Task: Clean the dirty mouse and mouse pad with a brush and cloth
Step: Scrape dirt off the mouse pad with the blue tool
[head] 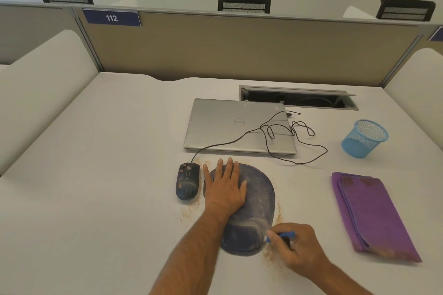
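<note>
A dusty dark blue mouse pad [260,199] with a raised wrist rest lies on the white desk [96,175]. My left hand [224,187] lies flat on the pad's far left part, fingers spread. My right hand [297,246] grips a small blue brush [280,236] at the pad's near right edge; its bristles are mostly hidden. A black wired mouse [188,181], smeared with dirt, sits just left of the pad. Brown dust [271,256] rings the pad. A folded purple cloth [371,215], stained brown, lies to the right.
A closed silver laptop [230,124] lies behind the pad, with the mouse cable [299,141] looping across it. A blue mesh cup [364,137] stands at the right. An open cable hatch [297,98] is set into the desk near the partition [239,50].
</note>
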